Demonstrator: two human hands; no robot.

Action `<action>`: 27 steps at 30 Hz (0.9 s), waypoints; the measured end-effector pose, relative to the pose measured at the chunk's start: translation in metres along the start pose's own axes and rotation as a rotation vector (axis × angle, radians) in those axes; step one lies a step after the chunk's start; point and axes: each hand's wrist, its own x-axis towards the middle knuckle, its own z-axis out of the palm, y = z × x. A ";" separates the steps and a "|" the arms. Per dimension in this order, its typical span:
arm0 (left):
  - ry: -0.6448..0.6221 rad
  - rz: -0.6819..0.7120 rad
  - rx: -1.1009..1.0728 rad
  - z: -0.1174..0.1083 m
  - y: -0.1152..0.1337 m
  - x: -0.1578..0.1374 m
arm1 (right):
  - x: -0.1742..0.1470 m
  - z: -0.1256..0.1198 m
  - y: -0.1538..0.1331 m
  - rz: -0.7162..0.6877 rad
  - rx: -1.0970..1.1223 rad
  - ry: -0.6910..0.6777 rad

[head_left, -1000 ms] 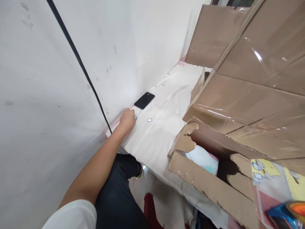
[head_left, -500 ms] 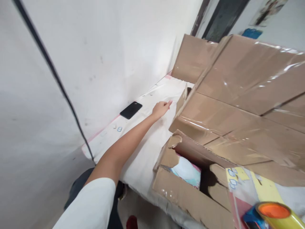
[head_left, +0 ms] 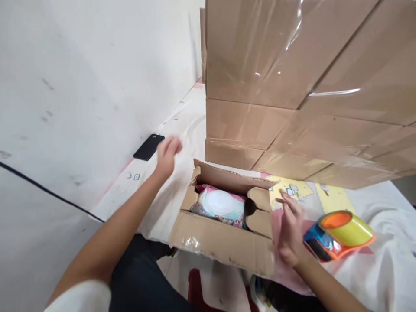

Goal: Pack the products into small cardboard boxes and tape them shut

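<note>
An opened cardboard box (head_left: pixel 222 249) stands before me with its flaps up. Inside lies a pack of wet wipes (head_left: pixel 221 203) with a white lid and pink and teal printing. My left hand (head_left: pixel 168 154) is raised to the left of the box, close to a black phone (head_left: pixel 148 147); motion blurs its fingers, and nothing shows in it. To the right of the box, my right hand (head_left: pixel 290 229) is open with its fingers apart, beside the box's side flap and holding nothing. Farther right, a tape dispenser (head_left: pixel 320 242) carries a roll of yellowish tape (head_left: pixel 354 229).
Behind the box rises a stack of cardboard boxes (head_left: pixel 260 125) wrapped in clear film. A white wall (head_left: pixel 81 86) borders the cloth-covered surface (head_left: pixel 386 208) on the left, with a black cord (head_left: pixel 48 188) hanging across it. Red legs of a stool (head_left: pixel 195 286) show below.
My left hand has drawn back from beside the stacked boxes toward the phone. My right hand has come into view by the open box. The view has swung to the right.
</note>
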 end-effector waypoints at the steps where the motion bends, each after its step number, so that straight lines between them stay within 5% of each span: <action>1: -0.074 0.050 0.011 -0.019 0.005 -0.034 | 0.002 -0.004 -0.001 -0.043 0.036 -0.009; 5: -0.407 0.343 0.204 -0.061 0.024 -0.110 | 0.018 -0.018 -0.005 -0.020 0.033 -0.150; 8: -0.539 0.486 0.260 -0.066 0.031 -0.112 | 0.026 -0.014 -0.009 0.047 0.025 -0.077; 12: -0.724 0.501 0.290 -0.066 0.034 -0.106 | 0.034 0.000 -0.009 0.241 0.181 0.172; 16: -0.612 0.465 0.394 -0.053 0.047 -0.117 | 0.047 -0.005 0.001 0.198 0.407 0.165; 22: 0.035 0.225 0.445 -0.015 0.091 -0.134 | 0.050 -0.035 0.006 0.095 0.113 -0.173; 24: -0.083 0.256 0.504 -0.011 0.101 -0.131 | 0.041 -0.049 0.005 0.096 -0.020 -0.139; 27: -0.411 0.389 0.619 -0.006 0.111 -0.123 | 0.008 -0.084 0.018 0.181 -0.263 0.229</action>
